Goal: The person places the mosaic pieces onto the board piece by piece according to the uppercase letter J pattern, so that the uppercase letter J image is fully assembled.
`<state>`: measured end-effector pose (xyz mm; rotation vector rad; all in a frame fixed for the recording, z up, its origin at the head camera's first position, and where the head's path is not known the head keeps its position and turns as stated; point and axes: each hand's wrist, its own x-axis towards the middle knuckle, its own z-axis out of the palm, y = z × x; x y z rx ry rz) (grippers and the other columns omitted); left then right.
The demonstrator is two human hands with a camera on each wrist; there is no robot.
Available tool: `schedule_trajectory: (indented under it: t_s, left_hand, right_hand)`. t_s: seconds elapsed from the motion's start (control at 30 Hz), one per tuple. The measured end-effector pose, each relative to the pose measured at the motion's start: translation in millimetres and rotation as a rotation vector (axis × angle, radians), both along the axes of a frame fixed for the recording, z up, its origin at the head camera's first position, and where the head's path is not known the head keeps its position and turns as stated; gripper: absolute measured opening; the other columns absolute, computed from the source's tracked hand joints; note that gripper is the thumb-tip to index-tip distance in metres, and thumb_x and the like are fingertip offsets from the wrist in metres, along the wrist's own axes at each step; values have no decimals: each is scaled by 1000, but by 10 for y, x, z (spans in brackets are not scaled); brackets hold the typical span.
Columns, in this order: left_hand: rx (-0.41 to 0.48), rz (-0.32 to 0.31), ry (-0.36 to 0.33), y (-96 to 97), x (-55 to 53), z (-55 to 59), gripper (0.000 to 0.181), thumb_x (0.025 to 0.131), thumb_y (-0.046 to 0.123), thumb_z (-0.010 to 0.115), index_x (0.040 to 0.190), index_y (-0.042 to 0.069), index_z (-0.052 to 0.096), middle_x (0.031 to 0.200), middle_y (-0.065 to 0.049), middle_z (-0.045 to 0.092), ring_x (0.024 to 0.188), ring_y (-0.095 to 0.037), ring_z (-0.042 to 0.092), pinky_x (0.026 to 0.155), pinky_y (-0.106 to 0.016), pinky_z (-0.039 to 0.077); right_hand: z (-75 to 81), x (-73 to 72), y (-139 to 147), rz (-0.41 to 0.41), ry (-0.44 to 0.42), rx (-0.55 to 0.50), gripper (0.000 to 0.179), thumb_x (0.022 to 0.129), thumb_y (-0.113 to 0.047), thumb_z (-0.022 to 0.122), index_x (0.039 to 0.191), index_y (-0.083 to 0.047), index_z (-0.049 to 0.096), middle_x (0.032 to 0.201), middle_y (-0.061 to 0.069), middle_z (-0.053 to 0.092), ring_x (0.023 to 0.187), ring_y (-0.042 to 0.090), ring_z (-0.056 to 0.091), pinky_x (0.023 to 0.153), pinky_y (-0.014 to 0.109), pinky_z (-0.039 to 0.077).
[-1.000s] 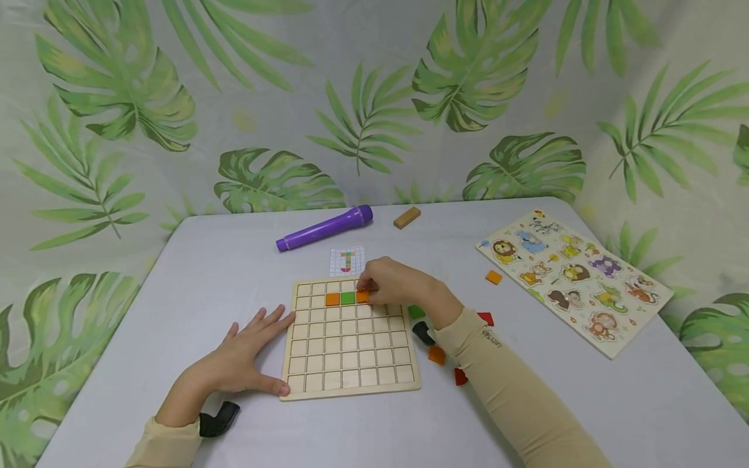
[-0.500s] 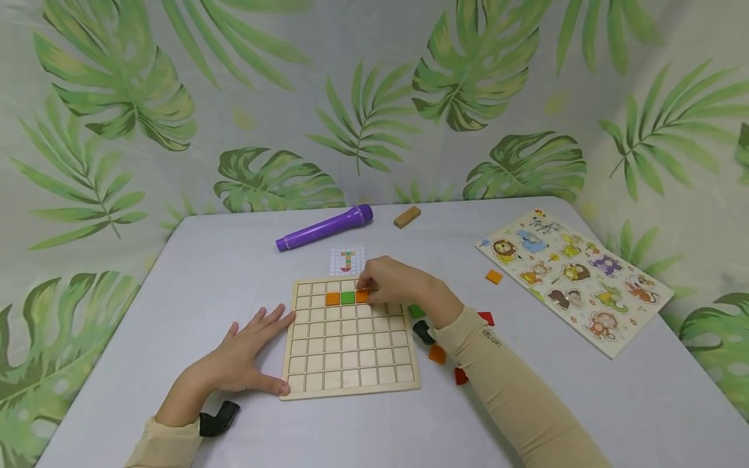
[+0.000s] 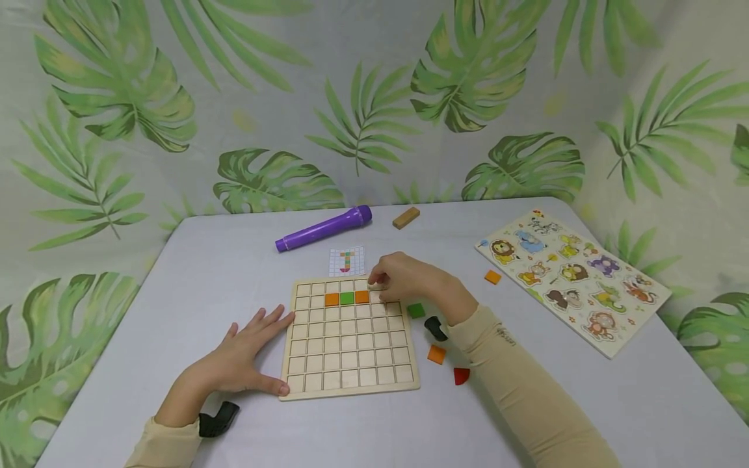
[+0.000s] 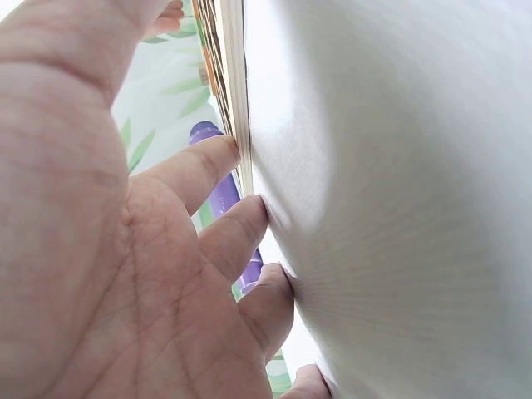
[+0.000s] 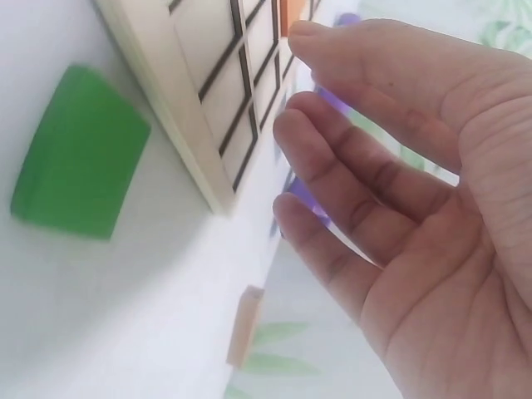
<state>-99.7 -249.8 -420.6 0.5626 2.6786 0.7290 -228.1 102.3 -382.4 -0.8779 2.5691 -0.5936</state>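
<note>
A square wooden grid board (image 3: 350, 351) lies on the white table. In its second row sit an orange tile (image 3: 332, 299), a green tile (image 3: 348, 298) and another orange tile (image 3: 362, 297), side by side. My left hand (image 3: 242, 357) spreads along the board's left edge, its thumb at the near corner and a fingertip at the side. My right hand (image 3: 404, 279) hovers over the board's far right part with loosely bent fingers. In the right wrist view nothing shows between its thumb and fingers. Behind the board lies a small printed pattern card (image 3: 347, 261).
Right of the board lie a loose green tile (image 3: 416, 311), an orange tile (image 3: 436, 354) and a red quarter-round piece (image 3: 461, 376). Another orange tile (image 3: 493, 277) is near the animal puzzle board (image 3: 576, 279). A purple toy microphone (image 3: 324, 229) and a wooden block (image 3: 406, 218) lie at the back.
My right hand has let go of the right-hand orange tile and moved slightly right, uncovering it in the grid. My left hand has stayed at the board's edge.
</note>
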Motion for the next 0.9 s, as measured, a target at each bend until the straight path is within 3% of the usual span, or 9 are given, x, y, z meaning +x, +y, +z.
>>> schedule_trajectory:
  t_s: [0.4, 0.73, 0.9]
  left_hand:
    - [-8, -2, 4, -3, -4, -4, 129, 67, 64, 94, 172, 23, 29, 181, -14, 18, 165, -55, 7, 119, -88, 0]
    - [-7, -1, -4, 4, -8, 15, 129, 68, 64, 94, 172, 24, 29, 181, -15, 18, 165, -54, 6, 119, -88, 0]
    - [-3, -2, -4, 0, -2, 12, 128, 68, 63, 94, 172, 24, 30, 181, -15, 18, 165, -54, 6, 118, -89, 0]
  right_hand:
    - [81, 26, 354, -52, -22, 18, 33, 95, -11, 77, 127, -4, 76, 120, 8, 75, 110, 21, 66, 104, 41, 57]
    - [82, -4, 972, -106, 51, 6, 33, 96, -9, 78, 128, -2, 75, 121, 15, 74, 113, 29, 69, 102, 49, 58]
    - [43, -12, 1315, -174, 82, -8, 38, 97, -13, 77, 132, 0, 72, 125, 18, 74, 116, 35, 69, 102, 53, 58]
